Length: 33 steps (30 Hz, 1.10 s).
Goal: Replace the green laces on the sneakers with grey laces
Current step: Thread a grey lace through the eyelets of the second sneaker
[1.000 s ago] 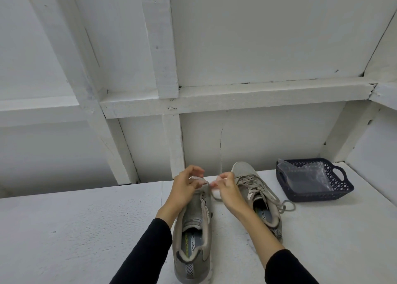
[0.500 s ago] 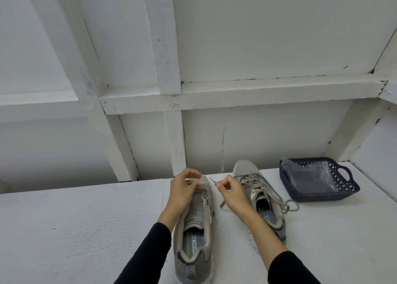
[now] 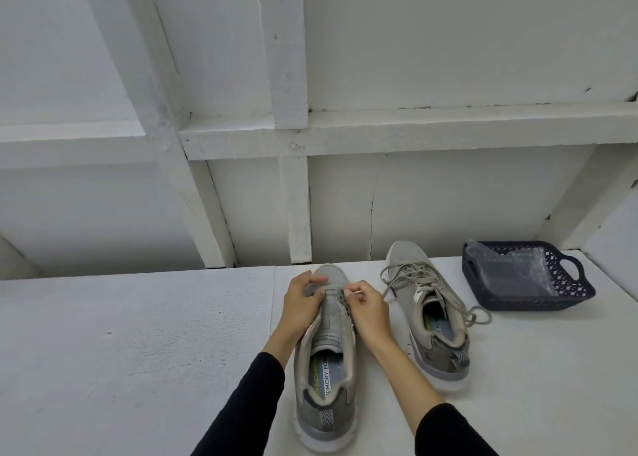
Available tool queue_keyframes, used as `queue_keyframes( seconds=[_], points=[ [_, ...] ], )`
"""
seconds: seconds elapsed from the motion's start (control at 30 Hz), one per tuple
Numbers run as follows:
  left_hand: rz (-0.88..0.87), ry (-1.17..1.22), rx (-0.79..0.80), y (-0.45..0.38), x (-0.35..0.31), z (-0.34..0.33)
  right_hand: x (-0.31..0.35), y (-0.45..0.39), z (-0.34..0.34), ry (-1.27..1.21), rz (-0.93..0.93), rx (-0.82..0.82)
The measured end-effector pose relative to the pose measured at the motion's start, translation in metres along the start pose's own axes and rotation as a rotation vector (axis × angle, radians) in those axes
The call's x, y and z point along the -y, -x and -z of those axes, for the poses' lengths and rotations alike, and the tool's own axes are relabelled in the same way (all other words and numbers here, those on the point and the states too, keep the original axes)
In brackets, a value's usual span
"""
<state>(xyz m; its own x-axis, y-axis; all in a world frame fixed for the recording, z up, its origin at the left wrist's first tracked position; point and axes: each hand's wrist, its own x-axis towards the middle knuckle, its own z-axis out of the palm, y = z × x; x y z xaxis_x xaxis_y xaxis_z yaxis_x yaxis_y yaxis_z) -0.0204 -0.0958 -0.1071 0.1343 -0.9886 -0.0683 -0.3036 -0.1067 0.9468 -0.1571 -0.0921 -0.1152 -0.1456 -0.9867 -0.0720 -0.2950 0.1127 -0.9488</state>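
Two grey sneakers stand on the white table. The near sneaker [image 3: 326, 362] has bare eyelets along most of its tongue, toe pointing away from me. My left hand [image 3: 303, 300] grips its toe end from the left. At the front right eyelets my right hand [image 3: 367, 305] pinches the tip of a grey lace [image 3: 386, 291], which trails off to the right. The second sneaker [image 3: 428, 310] stands to the right, fully laced in grey, its loose lace ends lying on the table.
A dark blue plastic basket [image 3: 566, 293] holding a clear plastic bag [image 3: 511, 269] sits at the back right. White wall framing rises behind the table's far edge. Bare table [image 3: 138, 352] stretches to the left.
My right hand has moved left and down to the near sneaker's front eyelets with the lace tip. My left hand has shifted slightly on the toe.
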Motion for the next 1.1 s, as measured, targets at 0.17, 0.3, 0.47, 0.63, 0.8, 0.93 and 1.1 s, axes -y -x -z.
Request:
queue_keyframes(
  seconds=[0.17, 0.3, 0.47, 0.63, 0.8, 0.93, 1.1],
  points=[
    [-0.014, -0.044, -0.006, 0.012, 0.006, -0.002, -0.004, 0.015, -0.002, -0.001, 0.044, -0.083],
    [-0.067, -0.088, -0.043, 0.017, 0.006, -0.003, 0.002, 0.008, 0.007, 0.119, 0.135, -0.063],
    [-0.122, -0.041, -0.09, 0.019, 0.007, -0.008, 0.008, 0.001, 0.019, 0.415, 0.292, 0.053],
    [-0.094, 0.023, -0.125, 0.018, 0.01, -0.012, 0.01, 0.003, 0.026, 0.809, 0.492, 0.136],
    [-0.085, 0.046, -0.115, 0.018, 0.014, -0.014, 0.021, 0.005, 0.028, 1.041, 0.697, 0.105],
    [-0.073, -0.009, -0.108, 0.015, 0.019, -0.014, 0.022, 0.004, 0.027, 1.122, 0.762, 0.081],
    [-0.077, 0.036, -0.104, 0.016, 0.017, -0.014, 0.019, 0.002, 0.024, 1.147, 0.845, 0.085]
  ],
)
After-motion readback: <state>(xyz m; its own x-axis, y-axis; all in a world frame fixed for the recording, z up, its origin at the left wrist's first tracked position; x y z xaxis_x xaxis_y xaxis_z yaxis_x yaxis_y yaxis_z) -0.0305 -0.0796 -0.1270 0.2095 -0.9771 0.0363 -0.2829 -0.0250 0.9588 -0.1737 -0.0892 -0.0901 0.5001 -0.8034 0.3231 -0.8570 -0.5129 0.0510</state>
